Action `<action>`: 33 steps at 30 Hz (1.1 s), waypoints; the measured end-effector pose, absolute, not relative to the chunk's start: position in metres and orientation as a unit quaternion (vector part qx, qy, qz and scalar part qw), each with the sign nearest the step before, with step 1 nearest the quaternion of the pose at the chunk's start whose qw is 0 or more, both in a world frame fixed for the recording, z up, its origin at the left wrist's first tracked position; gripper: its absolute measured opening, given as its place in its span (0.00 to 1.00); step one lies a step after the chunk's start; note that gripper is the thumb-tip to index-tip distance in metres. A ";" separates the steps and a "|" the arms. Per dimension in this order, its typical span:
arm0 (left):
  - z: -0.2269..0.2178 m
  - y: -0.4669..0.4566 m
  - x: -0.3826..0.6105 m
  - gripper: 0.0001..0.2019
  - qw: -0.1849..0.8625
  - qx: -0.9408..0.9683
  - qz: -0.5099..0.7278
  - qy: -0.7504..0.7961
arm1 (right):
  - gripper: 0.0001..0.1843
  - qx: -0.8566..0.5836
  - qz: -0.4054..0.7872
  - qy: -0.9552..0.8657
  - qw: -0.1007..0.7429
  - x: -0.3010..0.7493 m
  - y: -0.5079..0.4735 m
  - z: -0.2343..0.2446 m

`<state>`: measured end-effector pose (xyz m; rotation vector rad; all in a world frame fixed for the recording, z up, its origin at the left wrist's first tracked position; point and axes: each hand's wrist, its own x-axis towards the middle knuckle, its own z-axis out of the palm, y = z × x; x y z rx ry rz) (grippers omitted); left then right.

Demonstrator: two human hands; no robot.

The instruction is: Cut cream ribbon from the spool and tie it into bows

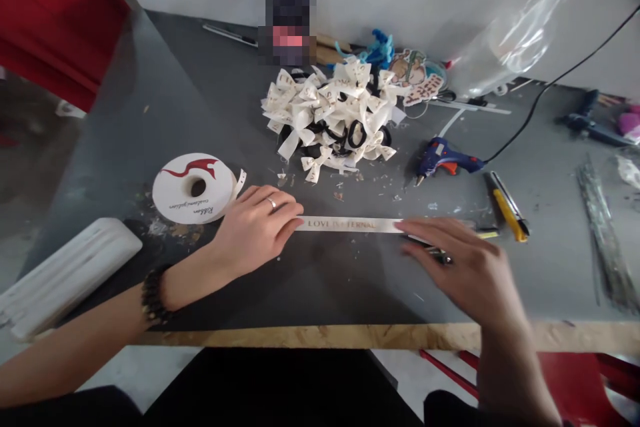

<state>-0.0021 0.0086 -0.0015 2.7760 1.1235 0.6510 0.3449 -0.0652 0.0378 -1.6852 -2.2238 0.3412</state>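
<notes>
A cream ribbon strip (350, 224) printed "LOVE IS ETERNAL" lies stretched flat on the grey table (320, 287). My left hand (255, 227), with a ring and a bead bracelet, lies flat and open, its fingertips pressing the strip's left end. The strip runs from a white ribbon spool (193, 197) just left of that hand. My right hand (470, 273) covers the strip's right end. Its fingers point left and are closed loosely over a small dark metal object (441, 256) that I cannot make out.
A pile of finished cream ribbon bows (330, 117) sits behind the strip. A blue glue gun (445, 159) with a black cord, a yellow utility knife (507, 207), thin wires (605, 240), a clear plastic bag (520, 33) and a white case (65, 273) lie around it.
</notes>
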 end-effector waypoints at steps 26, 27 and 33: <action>-0.031 0.004 0.019 0.07 -0.005 0.889 0.274 0.368 | 0.17 -0.471 0.141 -0.855 0.164 0.258 0.002 0.009; -0.032 0.004 0.019 0.07 -0.008 0.890 0.271 0.366 | 0.18 -0.451 0.160 -0.864 0.157 0.261 0.002 0.010; -0.030 0.010 0.016 0.08 0.098 0.872 0.290 0.383 | 0.12 -0.344 0.458 -0.813 0.100 0.259 -0.001 0.020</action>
